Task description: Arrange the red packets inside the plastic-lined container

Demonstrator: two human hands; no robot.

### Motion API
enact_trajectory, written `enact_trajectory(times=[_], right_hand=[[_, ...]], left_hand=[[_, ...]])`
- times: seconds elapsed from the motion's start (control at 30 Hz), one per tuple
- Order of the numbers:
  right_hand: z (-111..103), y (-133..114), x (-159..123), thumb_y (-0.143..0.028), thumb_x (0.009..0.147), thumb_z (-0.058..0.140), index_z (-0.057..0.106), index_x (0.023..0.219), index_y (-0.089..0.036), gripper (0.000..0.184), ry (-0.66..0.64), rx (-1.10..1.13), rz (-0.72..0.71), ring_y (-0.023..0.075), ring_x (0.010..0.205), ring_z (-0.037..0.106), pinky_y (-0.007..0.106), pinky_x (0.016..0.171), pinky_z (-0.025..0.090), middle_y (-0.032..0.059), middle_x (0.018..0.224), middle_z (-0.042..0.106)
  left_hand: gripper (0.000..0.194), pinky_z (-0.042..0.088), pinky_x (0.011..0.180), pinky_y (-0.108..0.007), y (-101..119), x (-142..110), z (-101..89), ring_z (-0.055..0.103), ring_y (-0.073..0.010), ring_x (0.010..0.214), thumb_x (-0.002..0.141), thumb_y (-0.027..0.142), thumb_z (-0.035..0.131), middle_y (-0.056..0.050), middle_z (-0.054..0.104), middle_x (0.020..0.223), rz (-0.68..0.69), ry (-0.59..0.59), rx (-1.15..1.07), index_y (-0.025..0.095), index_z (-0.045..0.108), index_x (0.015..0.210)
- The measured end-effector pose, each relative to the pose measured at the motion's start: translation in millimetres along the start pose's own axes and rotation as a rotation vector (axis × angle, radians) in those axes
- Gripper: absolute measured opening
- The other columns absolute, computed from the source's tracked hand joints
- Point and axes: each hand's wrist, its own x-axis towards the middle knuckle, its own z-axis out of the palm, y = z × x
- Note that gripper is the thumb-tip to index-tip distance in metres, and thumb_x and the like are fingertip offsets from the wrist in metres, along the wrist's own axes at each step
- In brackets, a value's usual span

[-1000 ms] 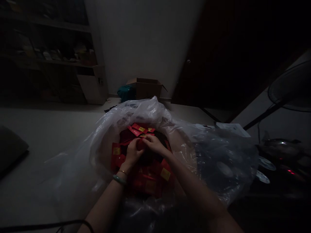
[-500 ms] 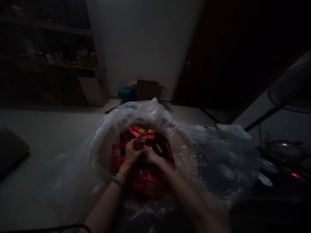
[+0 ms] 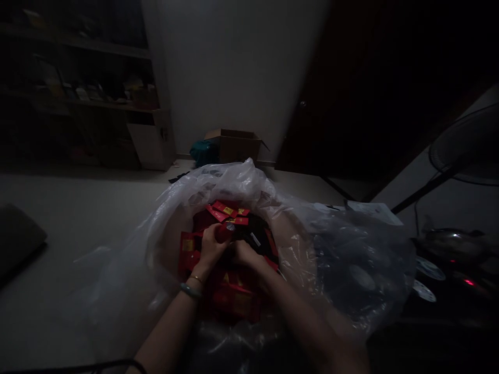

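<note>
My left hand is closed around a red cylinder-shaped thing with a pale, shiny end; its exact kind is too dark to tell. Close beside it, my right hand has its fingers curled in, and whatever they hold is hidden. Both hands are inside a large clear plastic bag with its mouth spread wide. Red packets with gold patches lie around and under my hands. To the right of them is a black item with a white label.
An open cardboard box and a teal bundle stand by the wall. Shelves are on the left, a dark door on the right. A fan, a glass-lidded pot and plates are at the right.
My right hand has drawn slightly back and down from the end of the red thing. The left hand keeps its hold, almost unmoved.
</note>
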Motion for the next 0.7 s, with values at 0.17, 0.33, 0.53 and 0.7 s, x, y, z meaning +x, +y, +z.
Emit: enact_trajectory(times=[0.17,0.33,0.53,0.7], right_hand=[[-41.4,13.7,0.6,-0.011,0.063,0.059,0.068,0.087,-0.015,0.027,0.203,0.226,0.049,0.0148,0.072,0.062,0.021,0.063,0.045,0.0024,0.081,0.069],[-91.2,1.5,0.6,-0.020,0.063,0.063,0.068,0.082,-0.016,0.021,0.317,0.569,-0.064,0.0130,0.065,0.059,0.022,0.061,0.046,-0.0009,0.074,0.067],[-94.6,-30.4,12.4,-0.011,0.061,0.064,0.072,0.084,-0.016,0.025,0.201,0.526,-0.202,0.0162,0.079,0.064,0.025,0.072,0.050,0.0020,0.082,0.071],[-87.8,-34.5,12.1,-0.012,0.068,0.061,0.070,0.096,-0.014,0.029,0.202,0.562,-0.214,0.0176,0.086,0.065,0.028,0.076,0.051,0.0066,0.096,0.071]], left_hand=[[0.037,0.047,0.081,-0.036,-1.9,-0.9,2.4,0.058,-0.0230,0.089,0.064,0.021,0.071,-0.005,0.064,0.095,-0.008,0.008,0.016,0.019,0.058,0.098],[0.037,0.047,0.080,-0.036,-3.7,-1.2,5.1,0.058,-0.0228,0.087,0.064,0.022,0.072,-0.006,0.064,0.095,0.021,0.001,0.023,0.019,0.057,0.098],[0.039,0.047,0.079,-0.036,-2.9,-2.3,4.1,0.059,-0.0227,0.087,0.064,0.020,0.071,-0.005,0.064,0.095,0.016,-0.006,0.009,0.019,0.057,0.100],[0.039,0.047,0.080,-0.036,-0.9,-1.9,4.2,0.059,-0.0231,0.089,0.066,0.024,0.072,-0.005,0.063,0.096,0.006,-0.009,-0.012,0.020,0.055,0.101]])
